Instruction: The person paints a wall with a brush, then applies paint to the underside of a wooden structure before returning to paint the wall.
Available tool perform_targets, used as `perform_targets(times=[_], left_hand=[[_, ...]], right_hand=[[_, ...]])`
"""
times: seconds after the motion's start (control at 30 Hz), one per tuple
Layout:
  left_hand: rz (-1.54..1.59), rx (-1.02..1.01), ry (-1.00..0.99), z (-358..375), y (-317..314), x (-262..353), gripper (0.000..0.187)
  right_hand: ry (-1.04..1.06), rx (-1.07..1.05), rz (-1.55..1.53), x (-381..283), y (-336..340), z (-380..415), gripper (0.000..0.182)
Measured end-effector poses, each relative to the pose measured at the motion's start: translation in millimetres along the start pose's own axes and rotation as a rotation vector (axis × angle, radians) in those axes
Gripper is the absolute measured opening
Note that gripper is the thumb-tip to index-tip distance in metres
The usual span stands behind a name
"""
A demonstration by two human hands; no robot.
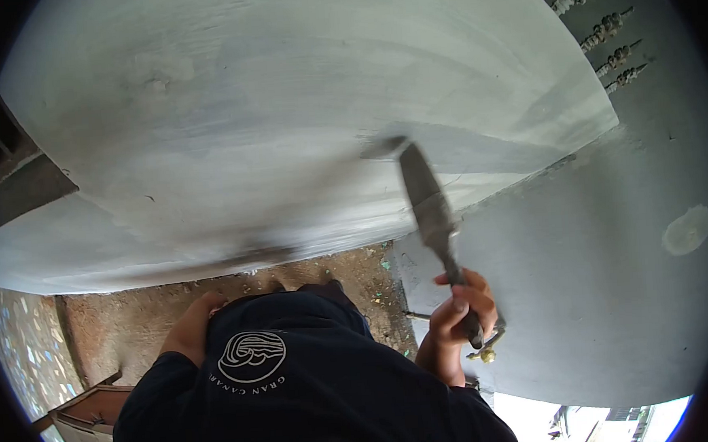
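Trowel: the trowel [427, 196] lay against the grey plastered surface [266, 105], its blade tip touching the fresh wet patch.
Long axis: it ran from the handle, low and toward the person, up and slightly leftward to the tip on the plaster.
Right hand: the right hand [461, 308] was wrapped tight around the trowel's handle, fingers curled closed.
Left hand: the left hand [190, 328] sat below the plastered surface, partly hidden by the dark shirt [299, 386]; its grip could not be told.
Containers: a cardboard box [82, 420] stood well left of the trowel, contents unseen.
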State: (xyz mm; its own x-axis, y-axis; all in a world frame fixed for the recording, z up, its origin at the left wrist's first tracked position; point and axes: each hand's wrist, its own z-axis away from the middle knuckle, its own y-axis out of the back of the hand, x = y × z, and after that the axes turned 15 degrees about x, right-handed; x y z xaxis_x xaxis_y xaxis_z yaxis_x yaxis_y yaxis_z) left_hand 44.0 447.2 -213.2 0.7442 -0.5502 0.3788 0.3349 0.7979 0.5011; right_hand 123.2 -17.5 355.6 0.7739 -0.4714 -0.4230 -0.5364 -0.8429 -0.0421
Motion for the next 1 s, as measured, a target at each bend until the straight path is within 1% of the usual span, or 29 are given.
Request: perform_targets(times=[0.03, 0.07, 0.1, 0.17, 0.2, 0.27, 0.3, 0.37, 0.4, 0.43, 0.47, 0.5, 0.53, 0.57, 0.6, 0.63, 0.67, 0.7, 0.77, 0.8, 0.9, 0.93, 0.97, 1.0], left_hand=[[-0.014, 0.024, 0.039, -1, 2, 1, 0.041], [-0.033, 0.047, 0.08, 0, 1, 3, 0.044], [-0.031, 0.042, 0.08, 1, -1, 3, 0.044], [0.039, 0.031, 0.152, 1, -1, 4, 0.052], [0.041, 0.03, 0.151, 1, 1, 9, 0.052], [-0.175, 0.043, -0.057, 3, 3, 19, 0.05], [-0.171, 0.046, -0.057, 1, 1, 20, 0.05], [-0.311, 0.093, -0.221, 1, -4, 21, 0.048], [-0.318, 0.091, -0.222, 10, -1, 25, 0.048], [-0.236, 0.071, -0.133, 27, 5, 34, 0.047], [-0.156, 0.052, -0.046, 36, 10, 41, 0.046], [-0.17, 0.051, -0.051, 34, 11, 42, 0.046], [-0.217, 0.018, -0.071, 30, 10, 45, 0.041], [-0.261, -0.013, -0.09, 25, 10, 49, 0.037], [-0.271, -0.01, -0.094, 7, 5, 45, 0.037], [-0.5, 0.027, -0.496, -16, 1, 38, 0.033], [-0.722, 0.062, -0.9, -27, 0, 37, 0.03], [-0.726, 0.064, -0.902, -6, 0, 61, 0.03], [-0.427, 0.022, -0.22, 47, 24, 118, 0.03], [-0.433, 0.026, -0.223, 46, 26, 123, 0.03], [-0.365, -0.043, -0.131, 42, 25, 134, 0.042], [-0.343, -0.067, -0.099, 40, 23, 136, 0.047], [-0.323, -0.092, -0.066, 38, 23, 136, 0.053], [-0.335, -0.093, -0.067, 41, 24, 141, 0.053]], right_hand=[[-0.056, -0.005, -0.151, -3, -2, 2, 0.018], [-0.047, -0.052, -0.195, 0, -6, 2, 0.019], [0.013, -0.165, -0.125, -3, -9, -6, 0.02], [0.095, -0.12, 0.062, 13, -8, -1, 0.021], [0.096, -0.121, 0.061, 16, -7, 0, 0.021], [-0.03, 0.051, 0.157, 19, -6, 1, 0.022], [-0.028, 0.05, 0.153, 17, -5, 1, 0.022], [-0.138, 0.074, -0.082, 6, 2, 4, 0.023], [-0.135, 0.013, -0.15, 3, 3, 5, 0.024], [-0.138, 0.021, -0.144, 3, 1, 4, 0.024], [-0.128, -0.053, -0.186, 3, -5, 2, 0.022], [-0.119, -0.124, -0.227, 4, -10, 0, 0.021], [-0.101, -0.137, -0.149, 5, -12, -3, 0.016], [-0.101, -0.124, -0.144, 10, -11, -3, 0.016], [-0.052, -0.118, -0.015, 17, -7, -4, 0.017], [-0.003, -0.115, 0.111, 24, -3, -5, 0.018], [0.047, -0.093, 0.197, 28, 2, -6, 0.015], [0.047, -0.088, 0.198, 31, 7, -4, 0.015], [0.091, 0.008, 0.285, 33, 19, 1, 0.013], [0.175, -0.011, 0.346, 29, 23, 4, 0.014], [0.224, -0.012, 0.317, 18, 14, 9, 0.018], [0.254, -0.086, 0.346, 9, 6, 1, 0.02], [0.243, -0.119, 0.234, 12, 1, 2, 0.018], [0.275, -0.179, 0.095, 16, -5, 2, 0.016]])
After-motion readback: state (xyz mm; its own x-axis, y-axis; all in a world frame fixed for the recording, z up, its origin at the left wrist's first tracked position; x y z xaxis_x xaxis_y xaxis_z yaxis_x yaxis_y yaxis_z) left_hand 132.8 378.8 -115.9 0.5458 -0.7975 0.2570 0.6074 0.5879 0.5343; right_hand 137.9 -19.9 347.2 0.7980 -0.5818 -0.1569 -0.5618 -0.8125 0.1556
